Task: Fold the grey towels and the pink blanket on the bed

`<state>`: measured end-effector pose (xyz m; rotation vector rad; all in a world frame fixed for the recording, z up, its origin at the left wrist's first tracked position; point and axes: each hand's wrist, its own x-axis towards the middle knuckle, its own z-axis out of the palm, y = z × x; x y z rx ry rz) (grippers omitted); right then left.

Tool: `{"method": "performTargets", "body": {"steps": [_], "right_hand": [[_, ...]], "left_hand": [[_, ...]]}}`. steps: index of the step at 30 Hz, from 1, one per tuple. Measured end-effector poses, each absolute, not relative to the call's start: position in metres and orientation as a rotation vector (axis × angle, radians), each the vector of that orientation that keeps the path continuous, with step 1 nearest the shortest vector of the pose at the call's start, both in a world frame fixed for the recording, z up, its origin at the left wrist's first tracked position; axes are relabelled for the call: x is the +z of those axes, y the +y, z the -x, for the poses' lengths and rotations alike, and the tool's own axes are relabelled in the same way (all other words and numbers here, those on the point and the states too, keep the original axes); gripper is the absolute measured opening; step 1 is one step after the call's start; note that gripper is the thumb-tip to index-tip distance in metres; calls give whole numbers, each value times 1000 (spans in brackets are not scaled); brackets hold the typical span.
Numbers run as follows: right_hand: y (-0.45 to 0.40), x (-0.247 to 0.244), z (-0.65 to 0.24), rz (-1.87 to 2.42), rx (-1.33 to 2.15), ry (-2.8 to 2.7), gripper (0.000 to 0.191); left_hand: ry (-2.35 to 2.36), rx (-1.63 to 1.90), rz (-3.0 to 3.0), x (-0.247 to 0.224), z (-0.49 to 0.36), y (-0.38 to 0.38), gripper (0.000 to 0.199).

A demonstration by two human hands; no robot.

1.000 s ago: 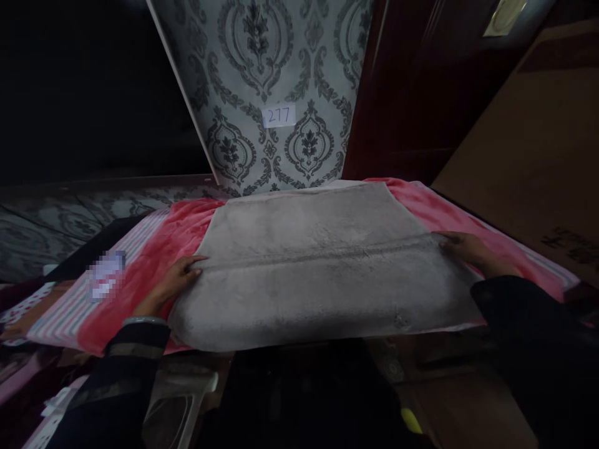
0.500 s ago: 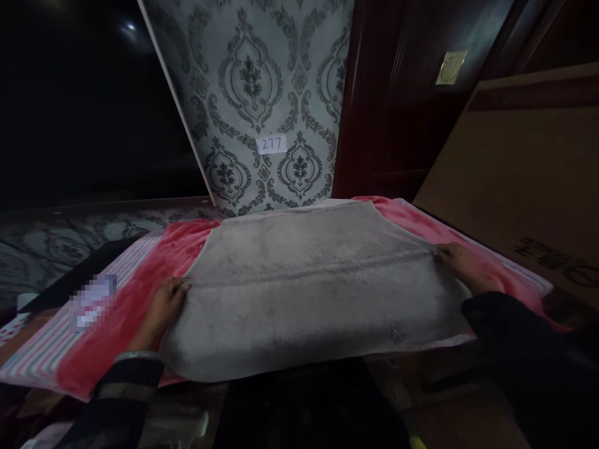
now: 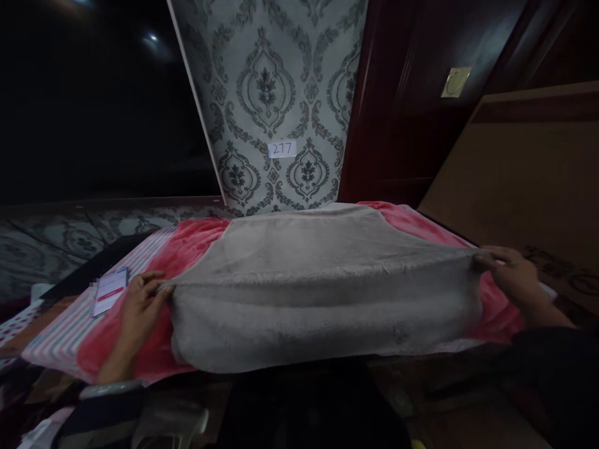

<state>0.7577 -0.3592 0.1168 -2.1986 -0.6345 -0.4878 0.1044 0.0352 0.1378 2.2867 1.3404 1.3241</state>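
A large grey cloth (image 3: 299,293) spreads over a red blanket (image 3: 201,240) in the head view. My left hand (image 3: 143,305) pinches the cloth's left edge between thumb and fingers. At the right edge, my right hand (image 3: 510,277) grips the cloth in its fingertips. Between both hands the cloth is pulled taut into a raised ridge, its near part hanging down in front. The far part lies flat towards the wall.
A phone (image 3: 110,292) rests on striped fabric (image 3: 60,333) at the left. Behind are a dark screen (image 3: 98,106), patterned wallpaper (image 3: 266,93) and a paper label (image 3: 282,148). A large cardboard box (image 3: 524,168) leans at the right.
Both hands have moved outward and drawn the cloth's crease up into a taut, lifted ridge. The view has shifted slightly, so the wall and screen appear further right.
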Motion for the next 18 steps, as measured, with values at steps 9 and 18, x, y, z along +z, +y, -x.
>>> {"method": "performTargets", "body": {"steps": [9, 18], "right_hand": [[-393, 136, -728, 1910, -312, -509, 27], [-387, 133, -716, 1970, -293, -342, 19]], "left_hand": [[1390, 1367, -1886, 149, -86, 1, 35], [1358, 1359, -1946, 152, -84, -9, 32]]}}
